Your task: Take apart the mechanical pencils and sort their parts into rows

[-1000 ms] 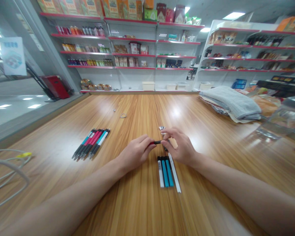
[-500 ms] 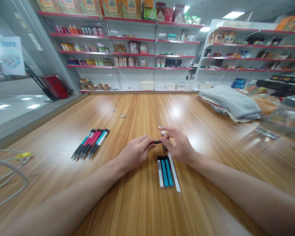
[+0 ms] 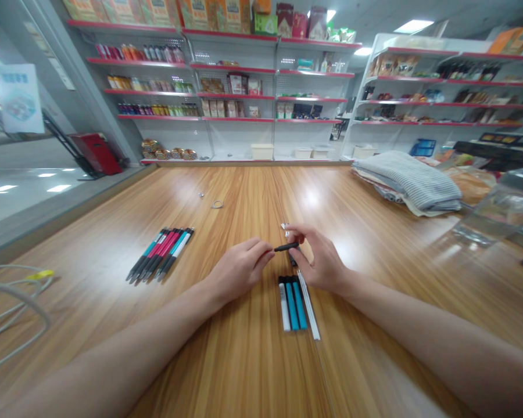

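My right hand (image 3: 317, 255) pinches a black pen grip (image 3: 286, 247) between thumb and fingers, its narrow end pointing left. That end meets the closed fingertips of my left hand (image 3: 246, 260), which hides most of a pen barrel. Below the hands, several pen barrels (image 3: 294, 305), white and teal with black ends, lie side by side. Thin white refills (image 3: 309, 307) lie along their right. Behind my right hand are black grips (image 3: 293, 259), partly covered, and small metallic pieces (image 3: 285, 226). To the left lies a row of pens (image 3: 160, 255) in teal, red and white.
A coiled ring (image 3: 217, 204) and a small bit (image 3: 201, 195) lie farther back on the wooden table (image 3: 244, 371). White cable (image 3: 21, 296) loops at the left edge. Folded striped cloth (image 3: 409, 180) and a clear container (image 3: 497, 209) stand right. Stocked shelves (image 3: 235, 69) rise behind.
The black pen grip shows more of its length between my hands, with its narrow end now visible. My right fingers have shifted along it. The red bit at my left fingertips is now hidden.
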{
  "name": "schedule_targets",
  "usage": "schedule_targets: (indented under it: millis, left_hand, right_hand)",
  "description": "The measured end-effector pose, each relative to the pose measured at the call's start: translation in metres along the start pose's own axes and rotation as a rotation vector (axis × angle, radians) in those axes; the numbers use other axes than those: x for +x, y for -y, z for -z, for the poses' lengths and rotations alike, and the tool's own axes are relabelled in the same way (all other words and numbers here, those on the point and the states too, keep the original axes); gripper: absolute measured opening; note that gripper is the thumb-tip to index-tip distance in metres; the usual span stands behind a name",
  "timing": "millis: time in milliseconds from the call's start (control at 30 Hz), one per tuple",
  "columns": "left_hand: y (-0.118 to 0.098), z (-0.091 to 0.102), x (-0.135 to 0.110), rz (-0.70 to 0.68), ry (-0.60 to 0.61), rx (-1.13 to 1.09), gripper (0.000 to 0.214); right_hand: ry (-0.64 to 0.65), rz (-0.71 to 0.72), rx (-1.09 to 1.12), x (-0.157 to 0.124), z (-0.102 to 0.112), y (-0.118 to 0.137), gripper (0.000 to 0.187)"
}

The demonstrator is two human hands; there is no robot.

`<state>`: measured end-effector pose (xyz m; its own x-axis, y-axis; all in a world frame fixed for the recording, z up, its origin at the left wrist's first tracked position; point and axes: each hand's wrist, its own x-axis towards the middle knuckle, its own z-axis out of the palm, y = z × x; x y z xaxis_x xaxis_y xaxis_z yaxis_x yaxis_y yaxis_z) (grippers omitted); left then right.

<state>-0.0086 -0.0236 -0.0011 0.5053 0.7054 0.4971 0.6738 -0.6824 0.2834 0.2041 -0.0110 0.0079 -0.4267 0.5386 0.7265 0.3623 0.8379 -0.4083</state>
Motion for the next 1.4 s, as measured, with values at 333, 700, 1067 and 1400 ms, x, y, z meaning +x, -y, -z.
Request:
schedule_targets:
  millis: [333,700,1067,1400]
  left_hand:
    - [-0.005,0.005,0.003,0.019,0.029,0.032,0.027]
    - [-0.005,0.006,0.003,-0.023,0.072,0.091,0.029]
    - [-0.004,0.006,0.002,-0.03,0.09,0.088,0.028]
    - [-0.003,0.005,0.002,-0.044,0.093,0.09,0.029]
  right_hand:
    - [-0.037,0.069,0.0,0.001,0.001,0.002,0.035]
    - [-0.138,-0.129,-0.012,0.001,0.002,-0.001,0.019]
    - [-0.1,-0.583,0.074,0.002,0.017,-0.054,0.02]
    - [0.217,-0.617,0.122,0.002,0.017,-0.063,0.021]
